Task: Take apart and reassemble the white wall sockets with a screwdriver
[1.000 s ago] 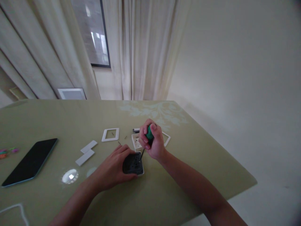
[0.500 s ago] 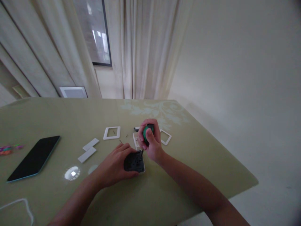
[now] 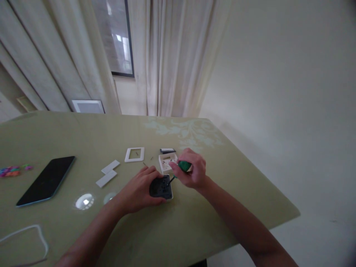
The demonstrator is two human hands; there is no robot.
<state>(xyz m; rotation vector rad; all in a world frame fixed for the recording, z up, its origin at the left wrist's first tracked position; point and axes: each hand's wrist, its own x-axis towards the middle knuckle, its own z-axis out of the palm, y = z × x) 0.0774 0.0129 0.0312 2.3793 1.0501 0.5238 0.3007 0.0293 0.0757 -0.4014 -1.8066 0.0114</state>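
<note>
My left hand (image 3: pixel 140 191) grips a square dark switch module with a white rim (image 3: pixel 161 187) by its left side, thumb along the near edge and fingers over the far one. Wrapped in my right hand (image 3: pixel 191 168) is a screwdriver (image 3: pixel 184 165) with a green handle. Its dark shaft slants down to the left, and the tip meets the dark inner face of the module. Just beyond stands an open white box (image 3: pixel 166 162) with small parts in it, partly covered by my right hand. Behind that box lies a dark and white piece (image 3: pixel 167 151).
A white square frame (image 3: pixel 134 154) with a screw inside it lies left of the box, and loose screws lie nearby. Two white plates (image 3: pixel 106 178), a black tablet (image 3: pixel 47 181), colourful small pieces (image 3: pixel 11 171) and a white cable (image 3: pixel 39 231) are farther left. The table's right edge (image 3: pixel 256 170) slopes away.
My right hand has swung right and the screwdriver has gone from nearly upright to a strong slant. The open box shows more now; the second white frame is hidden behind my hand.
</note>
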